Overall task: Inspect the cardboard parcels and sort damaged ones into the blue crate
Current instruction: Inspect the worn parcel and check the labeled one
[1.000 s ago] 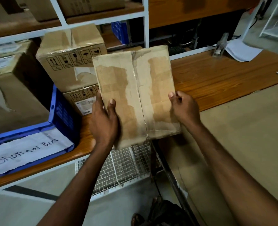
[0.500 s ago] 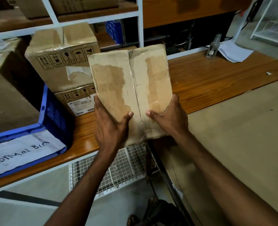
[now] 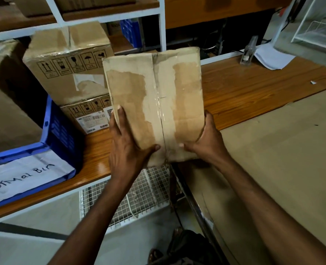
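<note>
Torn parcel (image 3: 154,96) upright over the counter (image 3: 244,92) edge — left hand (image 3: 127,148) clamps its lower left edge, fingers (image 3: 121,119) spread, thumb across the front; right hand (image 3: 208,144) curls round the lower right corner. Both grips sit lower than a second ago. Left of the fingers, the label (image 3: 24,175) on the blue crate (image 3: 60,131) reads "normal Bin".

The held parcel (image 3: 154,104) is a flat brown carton, clear tape along its centre seam, outer paper torn away in large patches either side; it is raised on end, right of the blue crate (image 3: 62,131). The crate bears a handwritten white label and contains one large carton (image 3: 7,111). Two stacked parcels (image 3: 68,73) stand just right of the crate.
</note>
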